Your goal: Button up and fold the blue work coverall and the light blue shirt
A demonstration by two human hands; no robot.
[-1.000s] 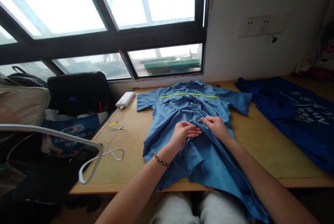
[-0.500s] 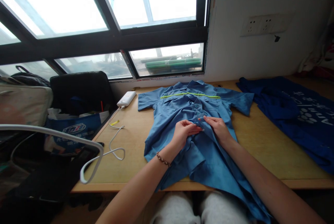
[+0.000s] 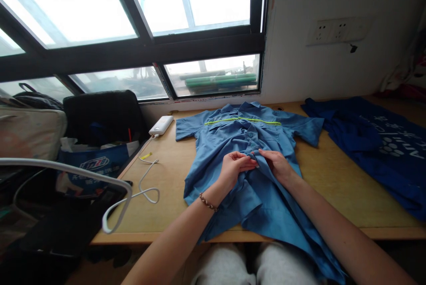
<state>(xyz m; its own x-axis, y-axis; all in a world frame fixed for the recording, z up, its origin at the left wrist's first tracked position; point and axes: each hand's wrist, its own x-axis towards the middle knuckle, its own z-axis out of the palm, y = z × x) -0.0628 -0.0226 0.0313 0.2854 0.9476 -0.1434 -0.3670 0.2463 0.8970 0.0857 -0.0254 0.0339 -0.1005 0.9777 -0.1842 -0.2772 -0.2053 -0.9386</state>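
A blue short-sleeved shirt [image 3: 216,147] with a yellow-green stripe across the chest lies face up on the wooden table, collar toward the window. Its lower front hangs over the near edge. Both hands pinch the front placket at mid-shirt, close together. My left hand [image 3: 234,167], with a braided bracelet at the wrist, is closed on the left front edge. My right hand [image 3: 278,165] grips the facing edge just beside it. Buttons [image 3: 250,135] show on the placket above the fingers. Whatever lies between the fingertips is hidden.
A white power bank [image 3: 161,126] with a white cable [image 3: 146,191] lies at the table's left. Dark blue printed clothing [image 3: 382,143] spreads over the right side. Bags and a blue printed bag [image 3: 96,167] stand left of the table [image 3: 336,187]. A window and wall socket are behind.
My right fingers have shifted slightly, folding the cloth closer against my left fingertips. The shirt and everything else stay in place.
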